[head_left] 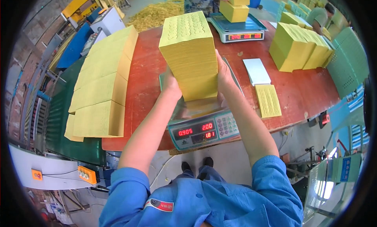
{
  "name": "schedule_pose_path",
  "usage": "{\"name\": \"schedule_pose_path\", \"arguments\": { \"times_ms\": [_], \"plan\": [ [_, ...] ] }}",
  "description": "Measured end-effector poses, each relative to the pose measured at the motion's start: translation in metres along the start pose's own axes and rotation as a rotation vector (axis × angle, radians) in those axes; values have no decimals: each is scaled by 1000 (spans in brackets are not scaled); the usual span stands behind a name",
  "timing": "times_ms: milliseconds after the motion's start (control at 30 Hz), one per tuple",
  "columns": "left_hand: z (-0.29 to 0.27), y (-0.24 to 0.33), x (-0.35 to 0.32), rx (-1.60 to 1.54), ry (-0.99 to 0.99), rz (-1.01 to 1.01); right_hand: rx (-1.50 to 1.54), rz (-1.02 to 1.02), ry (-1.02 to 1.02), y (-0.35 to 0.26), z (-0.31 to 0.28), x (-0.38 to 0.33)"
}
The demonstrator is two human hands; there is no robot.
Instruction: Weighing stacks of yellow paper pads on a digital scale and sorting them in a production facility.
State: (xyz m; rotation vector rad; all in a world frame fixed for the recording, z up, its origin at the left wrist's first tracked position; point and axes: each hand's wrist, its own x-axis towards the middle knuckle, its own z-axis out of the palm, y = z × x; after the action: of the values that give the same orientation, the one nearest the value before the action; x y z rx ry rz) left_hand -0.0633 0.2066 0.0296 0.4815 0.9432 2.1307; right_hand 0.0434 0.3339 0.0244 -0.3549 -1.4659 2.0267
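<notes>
A tall stack of yellow paper sheets, its top sheet embossed with rows of round marks, stands upright over the pan of a digital scale. My left hand presses against its left side and my right hand against its right side, so the stack is held between them. Whether its base rests on the metal pan or hangs just above it, I cannot tell. Red digits glow on the scale's display. Right of the scale lie a small pile of yellow sheets and a white card.
Long rows of yellow paper stacks line the left side of the red table. More yellow stacks stand at the right. Across the table, a person handles yellow blocks on a second scale. Another person is at far right.
</notes>
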Motion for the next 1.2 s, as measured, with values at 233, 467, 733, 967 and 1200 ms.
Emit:
{"name": "schedule_pose_path", "arguments": {
  "times_ms": [233,467,733,967,1200],
  "plan": [
    [24,6,-24,78,291,32,70,12,157,10,-19,-20],
    [-62,25,-196,570,183,168,72,64,224,4,-69,-205],
    [-144,-25,-426,552,637,-278,246,565,298,76,-29,-400],
    [-135,-21,-442,619,529,-319,175,577,168,71,8,-415],
    [-104,-43,-433,572,472,-422,176,527,103,69,-2,-401]
  ]
}}
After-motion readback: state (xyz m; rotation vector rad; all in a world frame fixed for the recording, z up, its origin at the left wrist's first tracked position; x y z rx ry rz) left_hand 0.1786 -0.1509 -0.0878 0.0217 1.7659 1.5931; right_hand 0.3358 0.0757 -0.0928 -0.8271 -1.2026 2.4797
